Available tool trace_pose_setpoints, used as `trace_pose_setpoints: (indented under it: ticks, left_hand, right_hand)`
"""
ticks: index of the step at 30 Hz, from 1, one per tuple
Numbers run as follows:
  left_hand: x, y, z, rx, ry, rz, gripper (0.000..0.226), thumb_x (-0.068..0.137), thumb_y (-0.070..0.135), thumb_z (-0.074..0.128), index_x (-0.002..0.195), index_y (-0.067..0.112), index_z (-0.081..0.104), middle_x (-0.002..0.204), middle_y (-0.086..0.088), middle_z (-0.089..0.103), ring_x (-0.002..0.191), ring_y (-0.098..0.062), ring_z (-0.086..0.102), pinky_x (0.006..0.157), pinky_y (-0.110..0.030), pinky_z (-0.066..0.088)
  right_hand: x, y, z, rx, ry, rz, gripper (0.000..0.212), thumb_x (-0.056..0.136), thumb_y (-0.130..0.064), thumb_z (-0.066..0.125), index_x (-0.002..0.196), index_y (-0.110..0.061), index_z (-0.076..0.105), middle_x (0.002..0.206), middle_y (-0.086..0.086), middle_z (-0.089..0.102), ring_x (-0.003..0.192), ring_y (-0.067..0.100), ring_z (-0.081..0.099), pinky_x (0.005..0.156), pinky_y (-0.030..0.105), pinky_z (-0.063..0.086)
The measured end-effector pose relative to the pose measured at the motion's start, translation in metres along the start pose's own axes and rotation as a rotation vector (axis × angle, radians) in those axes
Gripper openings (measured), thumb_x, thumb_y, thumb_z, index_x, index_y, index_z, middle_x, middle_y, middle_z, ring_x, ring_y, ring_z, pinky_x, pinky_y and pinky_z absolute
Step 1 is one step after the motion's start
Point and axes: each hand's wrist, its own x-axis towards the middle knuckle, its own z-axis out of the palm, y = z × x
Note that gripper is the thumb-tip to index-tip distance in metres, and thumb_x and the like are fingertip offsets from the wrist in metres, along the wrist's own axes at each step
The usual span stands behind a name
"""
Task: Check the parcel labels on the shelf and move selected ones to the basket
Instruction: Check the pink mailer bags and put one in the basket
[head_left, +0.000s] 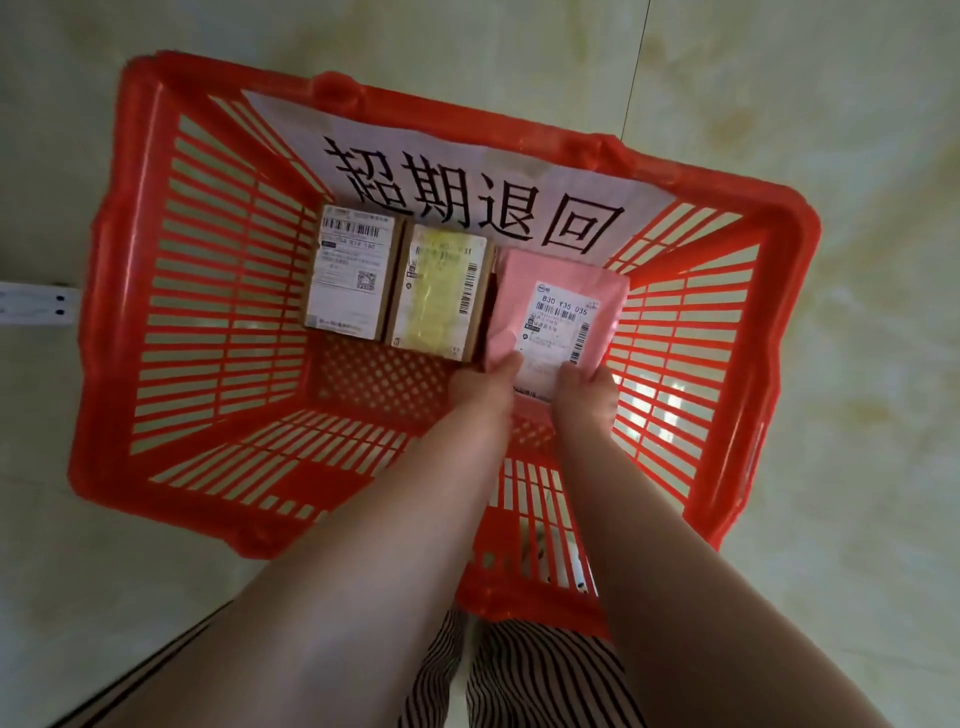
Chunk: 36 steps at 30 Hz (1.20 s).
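Observation:
A red slatted plastic basket (171, 291) stands on the floor below me. On its bottom lie two small cardboard boxes side by side: one with a white label (349, 273) at the left, one with a yellowish taped label (441, 296) in the middle. To their right a pink mailer bag (524, 280) with a white label lies flat. My left hand (485, 382) grips its near left corner. My right hand (584, 387) grips its near right edge, thumb on the label.
A white paper sign (467, 176) with large black characters is fixed to the basket's far wall. Pale tiled floor (857, 130) surrounds the basket. A white power strip (31, 304) lies at the left edge. Striped trousers (519, 675) show below my arms.

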Motion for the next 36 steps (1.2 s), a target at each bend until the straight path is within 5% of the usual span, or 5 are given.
trace_pose_setpoints:
  ticks: [15,19,23,29,36]
  left_hand:
    - [-0.026,0.006,-0.014,0.118,0.034,-0.040,0.072,0.070,0.051,0.078,0.120,0.003,0.058,0.108,-0.013,0.069,0.092,-0.029,0.069,0.085,-0.042,0.056]
    - [-0.075,0.028,-0.039,0.093,-0.015,-0.107,0.057,0.080,0.052,0.070,0.109,0.005,0.058,0.077,-0.004,0.057,0.064,-0.018,0.057,0.061,-0.029,0.048]
    - [-0.139,0.053,-0.081,0.060,-0.060,-0.134,0.062,0.081,0.057,0.066,0.105,-0.001,0.064,0.081,-0.011,0.063,0.075,-0.024,0.064,0.057,-0.027,0.042]
    - [-0.262,0.091,-0.170,-0.335,-0.192,0.034,0.026,0.085,0.037,0.069,0.067,0.019,0.068,0.070,-0.002,0.070,0.065,-0.019,0.066,0.077,-0.036,0.053]
    - [-0.406,0.134,-0.293,-0.795,-0.174,0.068,0.011,0.090,0.016,0.064,0.092,0.005,0.062,0.075,-0.005,0.065,0.066,-0.013,0.060,0.067,-0.024,0.053]
  right_hand:
    - [-0.031,-0.007,-0.012,-0.030,0.090,-0.034,0.053,0.095,-0.037,0.059,0.138,-0.008,0.045,0.127,0.011,0.062,0.117,0.030,0.062,0.098,0.047,0.051]
    - [-0.074,-0.017,-0.041,0.054,0.050,0.023,0.054,0.095,-0.038,0.059,0.139,-0.009,0.046,0.130,0.009,0.061,0.117,0.031,0.061,0.097,0.049,0.052]
    - [-0.139,-0.042,-0.081,0.245,-0.138,0.026,0.030,0.094,-0.035,0.062,0.112,-0.012,0.068,0.110,0.006,0.072,0.099,0.022,0.066,0.093,0.045,0.055]
    - [-0.272,-0.097,-0.150,0.357,-0.422,-0.026,0.016,0.091,-0.035,0.067,0.090,-0.018,0.069,0.091,0.003,0.074,0.082,0.019,0.073,0.074,0.040,0.062]
    - [-0.444,-0.150,-0.213,0.240,-0.611,-0.198,0.012,0.095,-0.027,0.064,0.088,-0.018,0.067,0.075,-0.002,0.071,0.052,0.004,0.068,0.046,0.018,0.051]
